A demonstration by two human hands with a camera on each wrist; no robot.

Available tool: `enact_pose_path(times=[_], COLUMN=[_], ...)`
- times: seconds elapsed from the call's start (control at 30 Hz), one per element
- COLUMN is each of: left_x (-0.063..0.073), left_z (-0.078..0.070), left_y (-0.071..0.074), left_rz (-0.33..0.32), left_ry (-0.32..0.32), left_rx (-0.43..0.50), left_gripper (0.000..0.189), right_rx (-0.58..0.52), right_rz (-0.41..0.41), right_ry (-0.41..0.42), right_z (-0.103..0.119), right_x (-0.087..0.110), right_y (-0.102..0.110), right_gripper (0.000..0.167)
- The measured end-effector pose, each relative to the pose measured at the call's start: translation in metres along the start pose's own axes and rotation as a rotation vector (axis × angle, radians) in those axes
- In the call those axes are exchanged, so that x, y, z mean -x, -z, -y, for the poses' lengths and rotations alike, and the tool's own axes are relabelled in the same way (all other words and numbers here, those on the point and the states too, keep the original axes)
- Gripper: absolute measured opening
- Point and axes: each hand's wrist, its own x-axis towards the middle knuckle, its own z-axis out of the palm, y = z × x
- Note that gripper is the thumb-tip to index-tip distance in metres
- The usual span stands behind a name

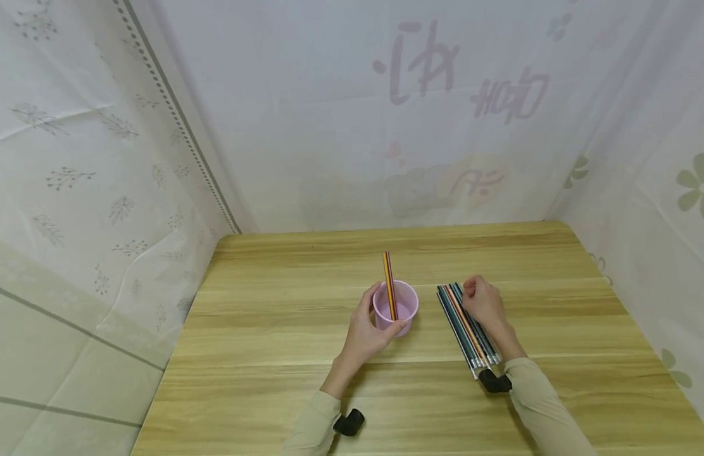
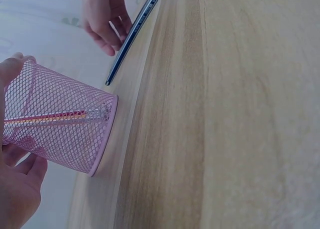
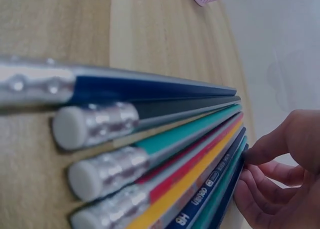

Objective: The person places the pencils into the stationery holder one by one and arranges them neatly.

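My left hand (image 1: 366,329) grips a pink mesh pencil cup (image 1: 407,296), thumb on the near side and fingers round the far side. Red-and-yellow striped pencils (image 1: 389,278) lean in the cup, their metal ends at its bottom. To the right, a row of pencils (image 3: 165,184) in blue, black, green, red and yellow lies side by side, white erasers toward me. My right hand (image 1: 484,304) is at the far right end of this row. Its thumb and bent fingertips are right at the outermost dark pencil (image 3: 227,201); I cannot tell whether they pinch it.
The wooden table (image 1: 261,323) has its far edge against a pale printed curtain (image 1: 329,114). More curtains hang at the left and right. Black wrist mounts (image 1: 349,422) sit at both sleeves, the right one close to the eraser ends.
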Motion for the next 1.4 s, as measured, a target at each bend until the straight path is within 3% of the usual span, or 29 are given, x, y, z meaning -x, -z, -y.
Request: enact_pose_path(times=[0.4, 0.63, 0.87, 1.4], left_x=[0.000, -0.001, -0.001, -0.001], left_z=[0.001, 0.001, 0.000, 0.000], left_y=[-0.001, -0.002, -0.001, -0.001], left_rz=[-0.008, -0.009, -0.007, -0.005], left_ry=[0.003, 0.014, 0.014, 0.012], left_rx=[-0.004, 0.002, 0.000, 0.012], left_gripper=[0.091, 0.093, 0.094, 0.094], right_rx=[0.012, 0.044, -0.002, -0.089], right_rz=[0.069, 0.065, 0.080, -0.080], right_ry=[-0.040, -0.004, 0.021, 0.158], right_z=[0.000, 0.002, 0.011, 0.044], right_x=[-0.002, -0.003, -0.005, 0.002], right_y=[0.001, 0.003, 0.009, 0.026], right_gripper=[0.020, 0.017, 0.023, 0.021])
